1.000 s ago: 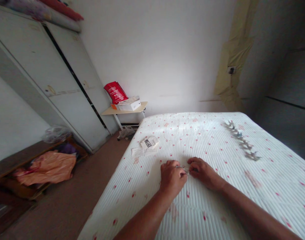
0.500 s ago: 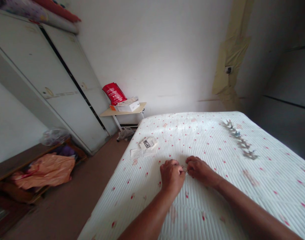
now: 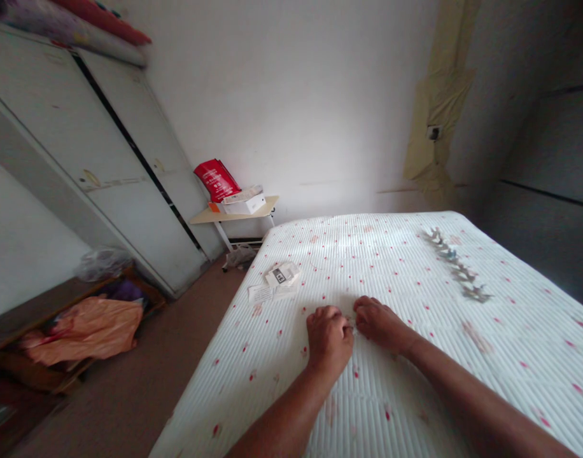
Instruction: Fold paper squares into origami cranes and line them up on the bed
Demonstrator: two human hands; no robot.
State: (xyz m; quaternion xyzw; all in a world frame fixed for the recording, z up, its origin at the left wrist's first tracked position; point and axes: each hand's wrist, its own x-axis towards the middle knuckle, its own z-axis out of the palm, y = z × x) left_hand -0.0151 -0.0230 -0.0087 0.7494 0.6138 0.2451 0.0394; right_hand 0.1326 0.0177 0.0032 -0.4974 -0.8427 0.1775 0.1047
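Note:
Over the middle of the bed, my left hand (image 3: 328, 337) has its fingers curled in, thumb pressed to the forefinger. Close beside it on the right, my right hand (image 3: 378, 323) is curled in the same way. Between the two sets of fingertips shows a small pale piece of folded paper (image 3: 351, 322), mostly covered by the fingers. Beyond my left hand lie several printed paper pieces (image 3: 273, 291) in a loose pile. To the right, a row of several folded paper cranes (image 3: 463, 272) stands on the bedcover.
The bed (image 3: 368, 407) has a white ribbed cover with red dots. A small table (image 3: 210, 217) beyond it holds a red bag (image 3: 216, 180) and a white box (image 3: 246, 203). At left are a cabinet (image 3: 124, 210) and a low wooden shelf with an orange bag (image 3: 91, 327).
The view has shifted very slightly. Both hands stay at the same spot with the paper between them; only slight finger movement shows.

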